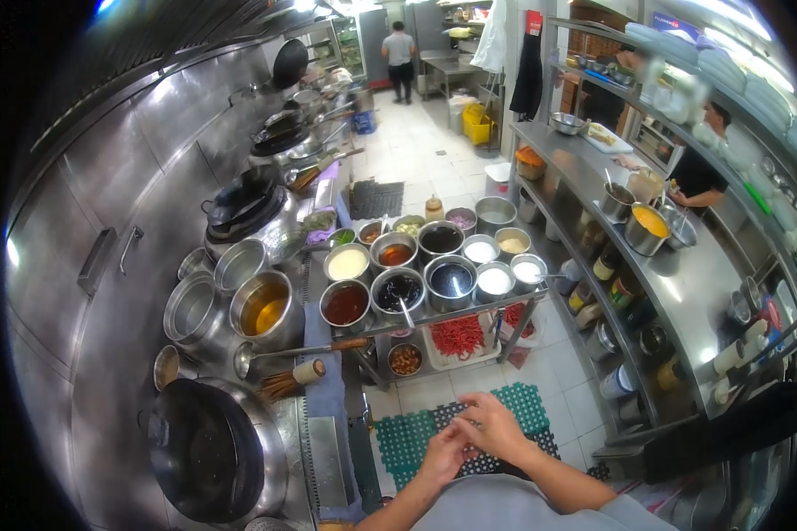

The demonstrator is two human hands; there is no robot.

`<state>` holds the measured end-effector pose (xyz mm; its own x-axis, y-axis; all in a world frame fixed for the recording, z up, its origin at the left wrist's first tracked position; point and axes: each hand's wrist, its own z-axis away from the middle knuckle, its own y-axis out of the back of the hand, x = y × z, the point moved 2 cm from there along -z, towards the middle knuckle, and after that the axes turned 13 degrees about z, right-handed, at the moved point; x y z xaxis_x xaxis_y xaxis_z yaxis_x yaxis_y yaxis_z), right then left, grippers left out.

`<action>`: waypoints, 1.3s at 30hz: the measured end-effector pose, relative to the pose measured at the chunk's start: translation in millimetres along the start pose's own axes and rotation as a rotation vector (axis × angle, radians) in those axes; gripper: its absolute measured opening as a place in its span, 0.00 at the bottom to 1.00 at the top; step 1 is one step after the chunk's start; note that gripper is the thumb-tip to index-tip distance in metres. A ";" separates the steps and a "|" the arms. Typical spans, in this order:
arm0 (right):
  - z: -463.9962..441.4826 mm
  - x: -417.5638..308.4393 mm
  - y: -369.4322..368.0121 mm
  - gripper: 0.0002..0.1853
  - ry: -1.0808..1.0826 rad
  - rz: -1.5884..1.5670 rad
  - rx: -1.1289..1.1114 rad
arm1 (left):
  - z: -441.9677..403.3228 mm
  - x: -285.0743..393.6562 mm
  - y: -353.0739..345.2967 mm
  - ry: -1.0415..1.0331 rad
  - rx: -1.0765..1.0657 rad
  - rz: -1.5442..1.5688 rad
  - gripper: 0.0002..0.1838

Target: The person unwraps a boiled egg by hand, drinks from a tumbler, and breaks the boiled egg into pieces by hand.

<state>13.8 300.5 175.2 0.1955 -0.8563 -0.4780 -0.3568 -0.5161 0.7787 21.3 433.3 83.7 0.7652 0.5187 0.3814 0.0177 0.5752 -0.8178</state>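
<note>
My left hand (447,453) and my right hand (494,427) meet in front of my grey top (522,509), above the floor mats. Fingers of the left are curled in against the right; anything between them is hidden. On the right hand the fingers are bent and apart, with no object visible in them. Beyond the hands stands a metal rack of pots: a dark sauce pot (398,290) with a spoon, a red-brown sauce pot (345,304) and a white pot (495,280). Below it lies a tray of red chillies (458,336).
At left are a black wok (205,451), a ladle (292,352), a bamboo brush (292,379) and a pot of yellow liquid (266,303). A steel counter (682,292) with shelves runs along the right. One person (399,55) stands far back; another (704,164) is behind the counter.
</note>
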 end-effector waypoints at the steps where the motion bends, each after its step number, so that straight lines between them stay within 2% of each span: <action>1: 10.6 6.5 1.5 0.12 -0.051 -0.012 -0.021 | -3.8 0.4 4.7 0.017 -0.010 -0.010 0.12; 6: 42.0 13.2 13.0 0.15 -0.251 -0.090 -0.143 | -11.5 3.3 -4.1 0.020 -0.041 -0.057 0.14; 12: 47.3 9.3 34.7 0.16 -0.309 -0.103 -0.237 | -10.6 1.5 -17.8 0.037 -0.071 -0.159 0.15; 15: 55.5 18.9 24.8 0.17 -0.266 -0.141 -0.153 | -14.4 2.5 -20.8 0.025 -0.084 -0.243 0.14; 20: 52.9 14.2 25.6 0.15 -0.286 -0.132 -0.236 | -11.8 2.5 -9.0 -0.009 -0.046 -0.383 0.14; 24: 54.2 18.3 18.0 0.15 -0.274 -0.120 -0.229 | -8.8 4.8 -8.9 -0.002 -0.070 -0.362 0.14; 30: 53.5 17.7 21.8 0.15 -0.382 -0.165 -0.219 | -2.7 7.1 -18.8 0.007 -0.106 -0.323 0.15; 39: 59.3 19.1 22.3 0.14 -0.324 -0.105 -0.159 | -10.2 2.4 -16.4 0.028 -0.092 -0.377 0.14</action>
<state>-44.6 273.7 159.3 -0.0846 -0.7618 -0.6423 -0.1994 -0.6186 0.7600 29.4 418.6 93.6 0.7109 0.2635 0.6521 0.3581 0.6624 -0.6580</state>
